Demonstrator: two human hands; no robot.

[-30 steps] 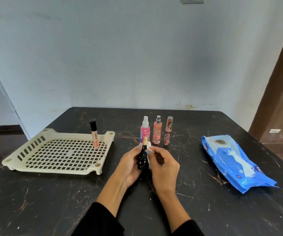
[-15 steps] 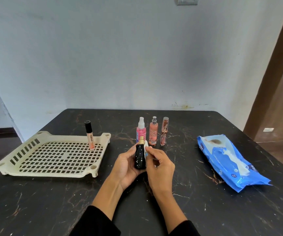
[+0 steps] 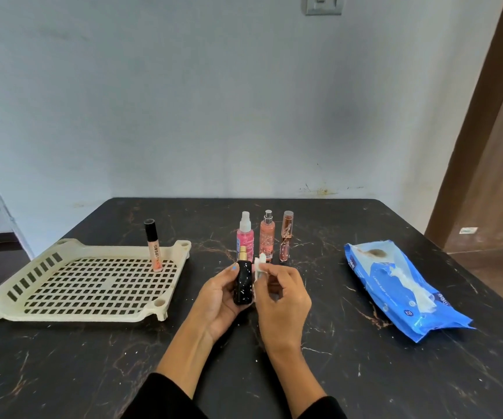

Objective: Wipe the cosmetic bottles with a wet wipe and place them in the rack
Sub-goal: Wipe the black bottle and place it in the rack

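Observation:
My left hand (image 3: 220, 300) holds a black speckled bottle (image 3: 243, 282) with a gold cap upright above the table's middle. My right hand (image 3: 280, 294) pinches a small white wet wipe (image 3: 259, 266) against the bottle's right side. Behind them stand a pink spray bottle (image 3: 245, 234), a peach spray bottle (image 3: 267, 235) and a slim rose tube (image 3: 286, 235) in a row. A cream plastic rack (image 3: 62, 309) lies on the left, with a peach lip-gloss tube (image 3: 153, 246) standing at its far right corner.
A blue pack of wet wipes (image 3: 401, 288) lies on the right of the black marble table (image 3: 62, 373), a wipe poking from its opening. The wall rises just behind the table. A brown door frame (image 3: 470, 146) stands at the right.
The wipe has slid up the bottle's right side toward its shoulder. The bottle stays in my left hand. The camera view shifted slightly.

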